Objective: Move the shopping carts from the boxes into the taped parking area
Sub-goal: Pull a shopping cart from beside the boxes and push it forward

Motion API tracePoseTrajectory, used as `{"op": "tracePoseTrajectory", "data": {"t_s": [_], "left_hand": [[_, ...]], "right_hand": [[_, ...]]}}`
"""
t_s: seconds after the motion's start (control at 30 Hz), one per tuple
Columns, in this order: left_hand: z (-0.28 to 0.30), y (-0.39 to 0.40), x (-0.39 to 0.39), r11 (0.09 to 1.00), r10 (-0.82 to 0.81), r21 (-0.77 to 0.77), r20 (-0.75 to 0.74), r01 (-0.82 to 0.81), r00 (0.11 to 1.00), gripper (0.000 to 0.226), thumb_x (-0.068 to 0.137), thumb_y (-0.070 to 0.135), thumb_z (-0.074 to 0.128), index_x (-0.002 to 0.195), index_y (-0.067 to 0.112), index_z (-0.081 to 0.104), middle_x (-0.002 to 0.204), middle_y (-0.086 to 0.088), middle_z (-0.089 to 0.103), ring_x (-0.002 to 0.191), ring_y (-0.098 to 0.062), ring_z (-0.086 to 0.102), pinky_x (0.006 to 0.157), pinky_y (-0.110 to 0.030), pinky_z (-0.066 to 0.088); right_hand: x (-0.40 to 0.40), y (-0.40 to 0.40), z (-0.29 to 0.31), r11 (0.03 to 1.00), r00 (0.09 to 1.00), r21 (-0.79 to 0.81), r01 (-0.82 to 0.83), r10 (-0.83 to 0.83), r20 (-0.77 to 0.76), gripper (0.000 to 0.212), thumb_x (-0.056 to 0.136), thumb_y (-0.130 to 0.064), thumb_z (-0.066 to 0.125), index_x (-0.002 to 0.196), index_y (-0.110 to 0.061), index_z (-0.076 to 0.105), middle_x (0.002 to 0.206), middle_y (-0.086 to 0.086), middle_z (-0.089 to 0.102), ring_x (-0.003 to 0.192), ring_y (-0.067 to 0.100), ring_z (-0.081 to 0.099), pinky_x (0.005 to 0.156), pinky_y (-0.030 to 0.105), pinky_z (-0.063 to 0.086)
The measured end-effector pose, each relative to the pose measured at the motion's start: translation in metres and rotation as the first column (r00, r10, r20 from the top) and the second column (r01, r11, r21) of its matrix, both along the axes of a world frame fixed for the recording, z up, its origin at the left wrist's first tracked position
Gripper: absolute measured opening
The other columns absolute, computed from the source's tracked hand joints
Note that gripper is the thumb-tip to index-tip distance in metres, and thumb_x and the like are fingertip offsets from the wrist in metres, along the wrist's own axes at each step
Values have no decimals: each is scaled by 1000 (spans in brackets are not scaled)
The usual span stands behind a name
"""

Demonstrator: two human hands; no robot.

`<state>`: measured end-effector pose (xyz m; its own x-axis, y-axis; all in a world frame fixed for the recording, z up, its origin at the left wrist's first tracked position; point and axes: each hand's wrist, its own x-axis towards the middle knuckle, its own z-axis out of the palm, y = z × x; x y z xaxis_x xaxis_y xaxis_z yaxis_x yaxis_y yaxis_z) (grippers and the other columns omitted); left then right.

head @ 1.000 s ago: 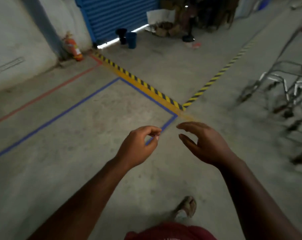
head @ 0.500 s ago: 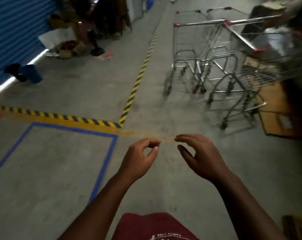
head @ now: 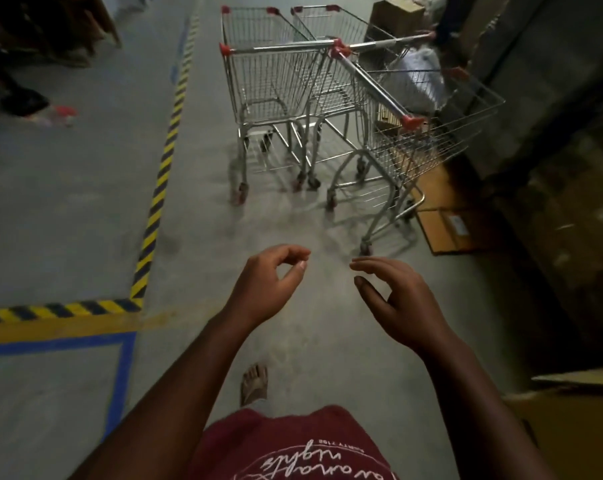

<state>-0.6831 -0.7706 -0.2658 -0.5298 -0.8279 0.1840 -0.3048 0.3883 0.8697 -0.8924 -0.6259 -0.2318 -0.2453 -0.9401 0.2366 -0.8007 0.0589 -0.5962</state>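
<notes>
While both hands are empty, left hand [head: 265, 282] loosely curled and right hand [head: 397, 299] half open, three shopping carts [head: 313, 98] stand ahead.

Three silver wire shopping carts [head: 331, 109] with red handle caps are bunched together on the concrete, all upright on their wheels. The nearest one is angled off to the right over flattened cardboard [head: 445, 228]. Blue tape corner of the parking area [head: 121, 344] is bottom left, well apart.
</notes>
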Motion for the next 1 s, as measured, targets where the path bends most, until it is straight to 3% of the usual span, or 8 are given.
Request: {"op": "tracePoseTrajectory", "data": {"t_s": [0.17, 0.33, 0.53, 0.7, 0.9, 1.0], "left_hand": [[19, -91, -47, 997, -75, 0, 48, 75, 996, 20, 94, 26, 68, 111, 25, 77, 104, 14, 76, 99, 4, 68, 95, -26, 54], [23, -149, -120, 985, -172, 3, 58, 172, 983, 20, 94, 26, 68, 112, 23, 77, 105, 13, 75, 101, 1, 69, 96, -31, 55], [12, -199, -245, 978, -203, -34, 81, 206, 976, 20, 95, 21, 70, 114, 25, 76, 111, 14, 73, 108, 1, 65, 96, -26, 52], [13, -230, -366, 977, -208, -19, 99, 211, 973, 21, 95, 22, 71, 116, 25, 76, 114, 16, 72, 110, 1, 65, 99, -25, 51], [32, -253, -495, 982, -185, -21, 65, 187, 981, 22, 93, 13, 71, 111, 25, 77, 115, 10, 74, 110, -1, 67, 97, -22, 50], [35, -269, -547, 981, -191, -8, 63, 192, 979, 23, 93, 12, 71, 112, 23, 77, 119, 7, 74, 113, -3, 67, 103, -26, 50]], "right_hand": [[-44, -74, 11, 994, 990, -23, 108, -105, 94, 24, 99, -27, 68, 123, -25, 74, 127, -15, 71, 118, 3, 63, 97, 39, 54], [-99, -125, 0, 974, 952, -38, 223, -209, 222, 21, 100, -25, 69, 120, -26, 75, 118, -14, 73, 107, 8, 68, 91, 44, 57], [-190, -183, 0, 971, 930, -67, 230, -199, 309, 21, 100, -22, 67, 120, -24, 75, 118, -19, 71, 114, -1, 65, 96, 33, 56], [-306, -215, 17, 971, 844, -19, 240, -199, 498, 22, 102, -25, 67, 122, -28, 74, 120, -17, 73, 115, 4, 68, 100, 42, 57], [-436, -250, 60, 977, 854, -1, 213, -185, 487, 24, 99, -32, 71, 123, -33, 72, 119, -16, 72, 112, 4, 68, 99, 40, 56], [-488, -272, 62, 971, 841, 22, 237, -217, 495, 26, 100, -18, 69, 124, -28, 72, 119, -15, 73, 111, 4, 69, 99, 39, 58]]}}
